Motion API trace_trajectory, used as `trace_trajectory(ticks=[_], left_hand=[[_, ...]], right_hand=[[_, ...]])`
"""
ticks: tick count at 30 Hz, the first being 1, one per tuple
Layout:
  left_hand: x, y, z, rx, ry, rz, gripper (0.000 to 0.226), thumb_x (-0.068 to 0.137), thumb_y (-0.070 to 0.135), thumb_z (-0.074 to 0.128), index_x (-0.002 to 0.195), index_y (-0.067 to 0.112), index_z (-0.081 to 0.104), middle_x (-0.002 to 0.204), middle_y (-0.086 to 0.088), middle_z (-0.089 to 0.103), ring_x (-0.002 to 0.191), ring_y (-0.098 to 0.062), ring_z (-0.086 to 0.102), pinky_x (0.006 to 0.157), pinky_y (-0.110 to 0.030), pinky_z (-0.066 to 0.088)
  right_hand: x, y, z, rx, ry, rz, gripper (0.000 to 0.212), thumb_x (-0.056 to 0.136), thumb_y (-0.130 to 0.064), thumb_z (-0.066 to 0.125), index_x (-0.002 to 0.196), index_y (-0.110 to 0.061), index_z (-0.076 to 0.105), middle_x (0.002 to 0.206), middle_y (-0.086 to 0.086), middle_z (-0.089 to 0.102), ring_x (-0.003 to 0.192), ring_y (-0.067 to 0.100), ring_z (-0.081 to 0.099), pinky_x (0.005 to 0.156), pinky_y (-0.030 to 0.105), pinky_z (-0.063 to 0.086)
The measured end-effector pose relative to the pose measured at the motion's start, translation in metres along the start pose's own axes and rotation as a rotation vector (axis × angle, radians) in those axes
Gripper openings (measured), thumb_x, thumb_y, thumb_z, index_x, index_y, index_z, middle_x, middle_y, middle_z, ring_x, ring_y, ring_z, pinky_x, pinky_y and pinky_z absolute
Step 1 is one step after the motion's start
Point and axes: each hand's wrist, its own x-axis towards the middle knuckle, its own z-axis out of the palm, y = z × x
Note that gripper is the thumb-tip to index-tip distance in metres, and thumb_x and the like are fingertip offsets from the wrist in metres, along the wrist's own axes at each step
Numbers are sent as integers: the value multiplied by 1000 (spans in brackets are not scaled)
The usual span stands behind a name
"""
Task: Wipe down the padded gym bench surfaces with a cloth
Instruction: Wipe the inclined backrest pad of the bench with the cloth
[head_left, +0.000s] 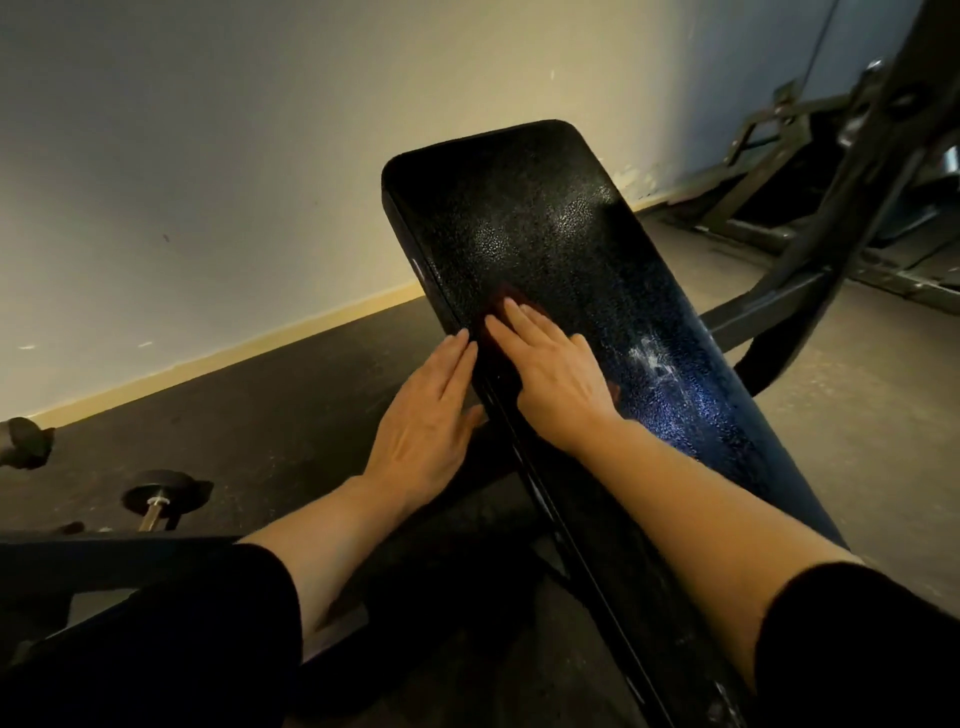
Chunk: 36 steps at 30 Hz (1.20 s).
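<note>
A black padded bench with a pebbled surface runs from the lower right up toward the wall. A white scuffed patch marks its right half. My right hand lies flat with straight fingers on a dark red cloth, pressing it onto the pad near the left edge; only the cloth's edges show round the fingers. My left hand lies flat with straight fingers against the bench's left side edge, just beside the right hand.
A dumbbell lies on the dark rubber floor at the lower left, with another weight at the far left. A dark metal machine frame stands to the right of the bench. The pale wall is close behind.
</note>
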Motion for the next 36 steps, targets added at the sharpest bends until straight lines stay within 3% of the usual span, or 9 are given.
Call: trace_trajectory(ticks=[3,8,13,20,23,27,30,33,36], left_hand=[[4,-10,6,-43,56,36,60,95,20,51,149,9,27,156,-7,24,143,-18,22,116,-31,19],[5,-19,14,-98,161,113,51,99,27,35,146,8,35,153,-6,32,142,-16,27,116,-31,23],[12,-32,26,-169,287,163,45,95,20,41,137,8,49,144,-6,45,135,-17,39,114,-30,28],[22,-46,42,-145,437,263,41,93,13,41,131,6,55,138,-10,52,130,-19,46,116,-32,25],[21,-44,46,-137,471,261,40,94,13,42,131,6,55,137,-11,53,129,-19,46,116,-33,26],[16,-41,43,-115,437,256,43,93,13,41,135,5,52,141,-10,49,132,-19,42,117,-27,22],[12,-41,40,-91,366,240,47,92,14,40,139,7,47,145,-9,44,136,-18,37,118,-25,17],[10,-42,36,-89,323,237,48,94,18,37,141,8,44,148,-7,40,139,-16,32,118,-25,14],[11,-42,31,-73,306,244,48,97,24,33,140,9,44,147,-6,43,140,-16,30,118,-27,14]], right_hand=[[1,-8,10,-22,56,31,72,87,-11,52,150,-27,21,160,-1,12,146,16,14,103,42,30],[-67,5,28,-67,104,-98,66,76,-12,49,141,-26,45,152,0,37,136,19,40,77,35,41],[19,4,8,-55,95,-33,68,91,-11,43,150,-34,19,160,-8,9,145,11,10,105,40,26],[-2,17,28,4,228,-83,65,83,-18,25,143,-39,36,155,-14,25,140,8,24,94,38,28],[-11,19,33,21,262,-98,62,85,-16,27,140,-38,43,153,-14,30,138,7,28,94,37,28],[11,18,17,-22,165,-75,60,93,-7,39,145,-37,34,156,-12,22,142,10,20,103,37,24],[19,8,13,-13,149,-31,54,97,-19,41,147,-38,28,158,-13,14,144,9,13,109,42,18],[-19,6,23,-14,127,-104,45,100,-35,40,144,-39,33,157,-18,16,142,5,14,104,36,22],[-70,22,29,2,108,-128,46,100,-22,40,142,-41,37,155,-21,18,142,3,15,103,30,25]])
